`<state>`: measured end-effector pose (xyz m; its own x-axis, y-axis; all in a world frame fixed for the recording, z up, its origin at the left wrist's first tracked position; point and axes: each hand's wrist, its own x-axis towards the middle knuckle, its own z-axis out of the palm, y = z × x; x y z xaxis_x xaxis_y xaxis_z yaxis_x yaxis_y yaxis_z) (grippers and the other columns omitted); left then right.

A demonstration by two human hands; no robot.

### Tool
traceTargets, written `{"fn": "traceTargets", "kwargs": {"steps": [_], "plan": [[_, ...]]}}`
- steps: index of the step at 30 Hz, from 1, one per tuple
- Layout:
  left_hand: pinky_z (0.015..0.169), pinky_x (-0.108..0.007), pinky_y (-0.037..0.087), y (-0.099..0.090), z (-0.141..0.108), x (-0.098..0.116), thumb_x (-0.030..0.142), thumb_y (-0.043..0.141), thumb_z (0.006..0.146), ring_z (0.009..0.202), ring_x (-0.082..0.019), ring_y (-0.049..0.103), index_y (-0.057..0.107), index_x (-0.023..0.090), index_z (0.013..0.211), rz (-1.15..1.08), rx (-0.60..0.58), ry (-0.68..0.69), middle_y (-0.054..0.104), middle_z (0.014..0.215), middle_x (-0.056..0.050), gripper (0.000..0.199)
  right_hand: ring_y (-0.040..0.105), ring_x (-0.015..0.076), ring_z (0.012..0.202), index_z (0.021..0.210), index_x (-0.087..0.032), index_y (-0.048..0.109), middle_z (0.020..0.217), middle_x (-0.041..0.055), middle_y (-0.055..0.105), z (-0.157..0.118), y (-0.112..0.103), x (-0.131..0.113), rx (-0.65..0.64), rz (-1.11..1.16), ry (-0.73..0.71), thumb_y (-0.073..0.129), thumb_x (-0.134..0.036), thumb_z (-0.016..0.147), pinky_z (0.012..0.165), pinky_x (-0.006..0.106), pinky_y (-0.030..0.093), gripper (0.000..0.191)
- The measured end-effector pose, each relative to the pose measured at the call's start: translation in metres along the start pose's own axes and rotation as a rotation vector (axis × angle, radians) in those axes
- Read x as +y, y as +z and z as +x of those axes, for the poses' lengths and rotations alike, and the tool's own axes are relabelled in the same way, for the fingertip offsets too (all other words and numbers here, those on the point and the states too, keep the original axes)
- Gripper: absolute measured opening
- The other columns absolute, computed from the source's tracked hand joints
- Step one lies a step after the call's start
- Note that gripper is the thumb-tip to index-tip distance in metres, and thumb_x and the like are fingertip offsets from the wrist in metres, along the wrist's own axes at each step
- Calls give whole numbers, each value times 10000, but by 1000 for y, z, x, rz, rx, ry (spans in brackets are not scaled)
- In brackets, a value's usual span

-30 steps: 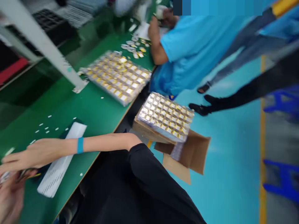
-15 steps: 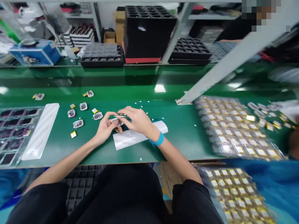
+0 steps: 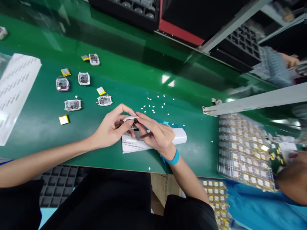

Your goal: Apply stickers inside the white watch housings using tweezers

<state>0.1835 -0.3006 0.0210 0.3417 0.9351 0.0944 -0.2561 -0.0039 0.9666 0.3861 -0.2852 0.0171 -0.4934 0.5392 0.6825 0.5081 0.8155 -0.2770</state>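
My left hand [image 3: 111, 127] is closed around a small white smartwatch case [image 3: 129, 118] with its inner circuit parts showing. My right hand [image 3: 157, 132] meets it from the other side, its fingertips at the case's right edge. A thin grey metal tool, seemingly tweezers [image 3: 144, 136], is tucked under the right fingers, partly hidden. Beneath both hands lies a white printed sheet [image 3: 131, 147] with a curled right end. To the left are several similar open watch cases [image 3: 105, 100], most with a yellow-edged battery [image 3: 101, 91] beside them.
Small white bits [image 3: 153, 111] dot the green bench [image 3: 192, 153]. Another printed sheet [image 3: 16, 83] lies at far left. A slanted metal post [image 3: 251, 102] stands before stacked battery trays [image 3: 244, 150] at right. Black trays [image 3: 242, 41] sit on the back ledge; a person in blue [image 3: 259, 204] is at right.
My view has tilted down and come closer. The metal tool, earlier across the top of the case, now sits lower in my right hand, whose fingertips have come onto the case.
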Motion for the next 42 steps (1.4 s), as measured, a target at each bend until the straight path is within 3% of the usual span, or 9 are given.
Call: {"fn": "traceTargets", "kwargs": {"steps": [3, 7, 14, 22, 25, 31, 34, 38, 42], "plan": [[576, -221, 616, 2, -2, 6, 206, 582, 1027, 619, -152, 771, 536, 182, 1094, 103, 18, 58, 756, 803, 1, 85, 813, 180, 1011, 1319, -186, 642, 1236, 95, 796, -4, -3, -1, -25, -42, -41, 674, -137, 996, 707, 222, 682, 329], [550, -165, 575, 3, -2, 9, 111, 566, 1001, 586, -112, 748, 575, 159, 1081, 303, 49, 160, 754, 751, 15, 94, 813, 171, 1000, 1278, -217, 650, 1295, 77, 775, -8, -4, 0, -112, -58, -62, 563, -88, 1013, 652, 227, 667, 307], [497, -208, 598, 4, 0, 10, 154, 611, 984, 567, -146, 760, 585, 166, 1056, 171, 91, 40, 767, 857, -14, 78, 799, 115, 771, 1155, -211, 637, 1017, 11, 833, 4, -3, -4, -67, 180, 218, 702, -238, 1008, 648, 177, 618, 163], [497, -188, 556, 8, 0, 5, 164, 642, 967, 534, -114, 717, 642, 171, 1046, 369, 193, 63, 728, 753, 18, 79, 761, 99, 712, 1027, -195, 656, 933, -12, 819, 6, -7, -3, -130, 251, 318, 706, -236, 1008, 633, 192, 572, 68], [443, -197, 509, 4, 1, 5, 210, 668, 965, 459, -96, 655, 647, 171, 1024, 306, 223, 16, 709, 761, 10, 74, 788, 109, 802, 1102, -200, 675, 1024, -4, 830, 7, -8, 0, -154, 237, 271, 665, -216, 1028, 692, 193, 606, 77], [330, -180, 336, -5, 4, 10, 283, 683, 965, 341, -53, 467, 633, 154, 992, 42, 142, -203, 699, 687, -11, 141, 808, 105, 878, 1217, -226, 711, 1077, -16, 837, 2, -9, 7, -132, 178, 67, 620, -134, 1015, 666, 164, 616, 240], [329, -183, 295, -3, 4, 11, 271, 660, 964, 348, -49, 422, 639, 151, 970, 43, 146, -208, 648, 641, 11, 122, 813, 135, 958, 1232, -234, 720, 1146, -6, 827, -1, -9, 9, -162, 67, -29, 594, -140, 1031, 693, 194, 643, 255], [354, -186, 281, 2, 3, 10, 213, 647, 941, 395, -46, 416, 653, 159, 940, 160, 146, -164, 562, 618, 49, 55, 816, 140, 889, 1235, -207, 704, 1134, 20, 830, -3, -8, 9, -171, -18, -119, 578, -89, 1017, 681, 208, 640, 278], [358, -178, 286, 3, 2, 9, 209, 646, 923, 408, -41, 391, 645, 171, 918, 207, 100, -146, 543, 619, 58, 39, 806, 136, 811, 1173, -201, 688, 984, 7, 839, -5, -3, 6, -84, -15, -39, 584, -104, 1007, 658, 208, 621, 219]]}}
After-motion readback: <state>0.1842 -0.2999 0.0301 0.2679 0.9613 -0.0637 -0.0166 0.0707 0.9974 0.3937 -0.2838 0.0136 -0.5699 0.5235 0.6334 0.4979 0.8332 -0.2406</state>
